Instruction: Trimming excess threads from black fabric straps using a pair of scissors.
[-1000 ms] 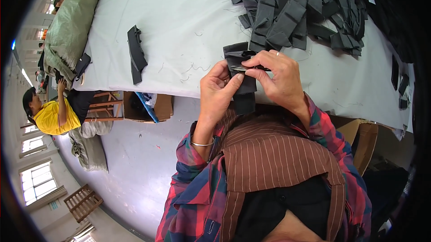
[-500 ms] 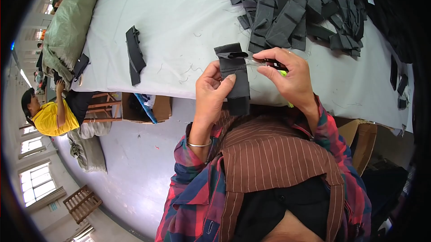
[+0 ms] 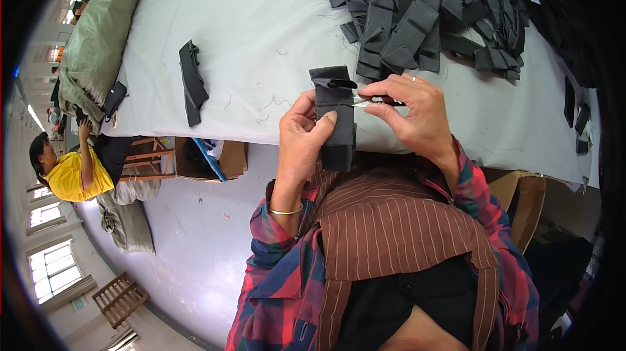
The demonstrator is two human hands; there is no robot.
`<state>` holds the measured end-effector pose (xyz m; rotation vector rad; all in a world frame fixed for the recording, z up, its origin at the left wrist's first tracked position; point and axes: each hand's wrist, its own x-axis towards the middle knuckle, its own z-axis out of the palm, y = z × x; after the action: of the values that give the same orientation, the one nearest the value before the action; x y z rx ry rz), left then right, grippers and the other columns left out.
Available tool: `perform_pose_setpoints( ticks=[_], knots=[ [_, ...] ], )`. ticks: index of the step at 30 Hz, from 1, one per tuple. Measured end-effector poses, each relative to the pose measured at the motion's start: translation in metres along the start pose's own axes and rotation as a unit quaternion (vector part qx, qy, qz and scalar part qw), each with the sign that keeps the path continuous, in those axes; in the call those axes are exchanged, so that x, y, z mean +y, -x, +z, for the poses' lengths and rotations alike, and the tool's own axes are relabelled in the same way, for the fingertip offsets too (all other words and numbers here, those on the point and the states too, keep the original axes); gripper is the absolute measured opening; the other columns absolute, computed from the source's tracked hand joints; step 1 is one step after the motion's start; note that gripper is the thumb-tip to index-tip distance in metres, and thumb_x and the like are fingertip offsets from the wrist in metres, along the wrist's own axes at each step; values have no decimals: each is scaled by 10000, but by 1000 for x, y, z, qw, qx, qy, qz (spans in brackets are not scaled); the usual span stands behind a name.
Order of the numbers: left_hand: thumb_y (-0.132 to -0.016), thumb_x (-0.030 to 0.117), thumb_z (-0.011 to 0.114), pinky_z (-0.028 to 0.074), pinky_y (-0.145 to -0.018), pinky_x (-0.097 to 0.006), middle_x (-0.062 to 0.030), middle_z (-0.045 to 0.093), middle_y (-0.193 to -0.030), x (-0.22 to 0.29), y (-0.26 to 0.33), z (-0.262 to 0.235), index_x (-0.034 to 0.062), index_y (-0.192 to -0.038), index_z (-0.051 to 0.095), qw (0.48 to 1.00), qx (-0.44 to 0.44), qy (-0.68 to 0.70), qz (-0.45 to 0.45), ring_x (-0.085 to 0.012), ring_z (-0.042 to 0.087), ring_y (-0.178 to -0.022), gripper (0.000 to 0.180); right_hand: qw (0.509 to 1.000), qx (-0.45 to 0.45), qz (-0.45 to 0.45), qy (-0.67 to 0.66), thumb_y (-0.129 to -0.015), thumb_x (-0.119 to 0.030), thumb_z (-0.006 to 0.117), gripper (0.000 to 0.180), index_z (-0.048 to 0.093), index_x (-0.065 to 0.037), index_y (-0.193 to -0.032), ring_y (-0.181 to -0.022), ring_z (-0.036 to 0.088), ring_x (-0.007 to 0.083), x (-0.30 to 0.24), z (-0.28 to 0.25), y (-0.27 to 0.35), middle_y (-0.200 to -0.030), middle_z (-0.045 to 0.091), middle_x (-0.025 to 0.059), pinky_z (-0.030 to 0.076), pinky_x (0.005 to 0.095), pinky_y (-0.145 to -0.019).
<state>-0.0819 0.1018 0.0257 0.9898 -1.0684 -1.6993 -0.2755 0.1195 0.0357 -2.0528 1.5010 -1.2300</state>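
Observation:
My left hand (image 3: pixel 305 131) grips a dark grey folded fabric piece (image 3: pixel 334 116) upright over the near edge of the white table (image 3: pixel 248 31). Beside it, my right hand (image 3: pixel 411 115) holds small thread snips (image 3: pixel 375 100) whose metal tips touch the upper right edge of the piece. A small loop of the fabric sticks out at the top of the piece.
A large heap of similar dark fabric pieces (image 3: pixel 430 12) lies at the table's far right. One black piece (image 3: pixel 192 82) lies apart on the left. A green sack (image 3: pixel 98 38) rests on the left end. A person in yellow (image 3: pixel 68 168) sits beside cardboard boxes (image 3: pixel 208 159).
My left hand has turned and raised the fabric piece upright. My right hand has shifted with the snips from the top of the piece to its upper right edge.

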Motion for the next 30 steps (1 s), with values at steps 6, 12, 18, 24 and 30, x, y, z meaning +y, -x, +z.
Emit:
perform_pose_setpoints(
  ticks=[6, 12, 18, 24, 30],
  knots=[
    [-835, -5, 555, 475, -757, -221, -46, 614, -986, -3, 0, -2, -36, -1104, 560, 1000, -6, 2, -20, -79, 569, -850, 271, 1000, -20, 5, -14, -702, -117, 734, 178, 692, -79, -871, -625, 553, 203, -2, 2, 0, -723, 646, 46, 393, 303, -617],
    [-829, -6, 558, 472, -752, -218, -47, 612, -982, -3, 2, -1, -35, -1109, 560, 1000, -6, 9, -25, -79, 568, -845, 282, 999, -26, 23, -27, -753, -160, 718, 139, 696, -106, -880, -638, 571, 147, 4, 4, 4, -752, 667, 8, 416, 273, -622],
    [-834, -5, 552, 495, -727, -229, -60, 623, -967, -4, 1, -4, -36, -1129, 554, 999, 2, 38, -26, -92, 595, -823, 297, 951, -15, 178, -252, -798, -90, 672, 161, 671, 3, -930, -791, 610, 98, 7, 1, 11, -804, 676, 56, 472, 233, -737],
    [-838, 4, 547, 521, -681, -241, -80, 632, -960, -4, 0, -4, -41, -1158, 539, 995, 14, 93, -35, -113, 627, -783, 324, 960, -49, 152, -230, -801, -108, 679, 172, 666, 6, -930, -763, 605, 103, 6, 2, 14, -800, 671, 54, 472, 237, -717],
    [-842, 12, 549, 527, -699, -246, -93, 636, -977, -3, 2, -2, -41, -1161, 534, 996, 5, 85, -29, -118, 632, -796, 324, 959, -26, 164, -229, -797, -116, 688, 166, 672, -7, -922, -760, 620, 110, 5, 6, 13, -806, 679, 63, 478, 242, -701]
  ],
)
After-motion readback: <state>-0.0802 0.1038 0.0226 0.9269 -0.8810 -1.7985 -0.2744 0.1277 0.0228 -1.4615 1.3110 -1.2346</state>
